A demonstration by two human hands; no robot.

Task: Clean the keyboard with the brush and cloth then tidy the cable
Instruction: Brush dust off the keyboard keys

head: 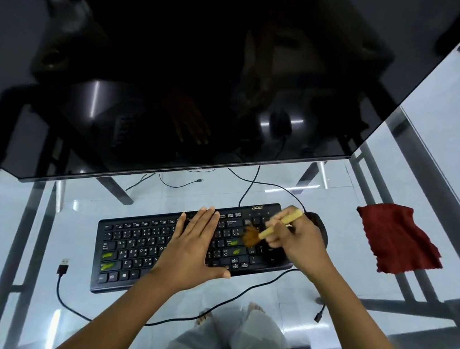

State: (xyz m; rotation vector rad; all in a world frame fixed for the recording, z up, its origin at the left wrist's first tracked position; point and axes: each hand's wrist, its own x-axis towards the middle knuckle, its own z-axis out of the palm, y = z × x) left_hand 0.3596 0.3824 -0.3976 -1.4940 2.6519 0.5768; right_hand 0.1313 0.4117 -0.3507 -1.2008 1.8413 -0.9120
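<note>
Fingers of the right hand [299, 242] pinch the brush [271, 228], bristles on the keyboard [137, 250] at centre frame; left hand [193, 245] lies flat on the keys, fingers straight and together. Cloth [398, 243] lies at right on the desk [320, 326].

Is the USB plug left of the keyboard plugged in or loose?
Loose: the USB plug lies on the glass table, in no socket.

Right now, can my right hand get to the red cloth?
Probably yes. The red cloth lies on the glass table to the right of the right hand, with bare glass in between. But that hand grips the brush over the keyboard, so it would likely have to put it down first.
</note>
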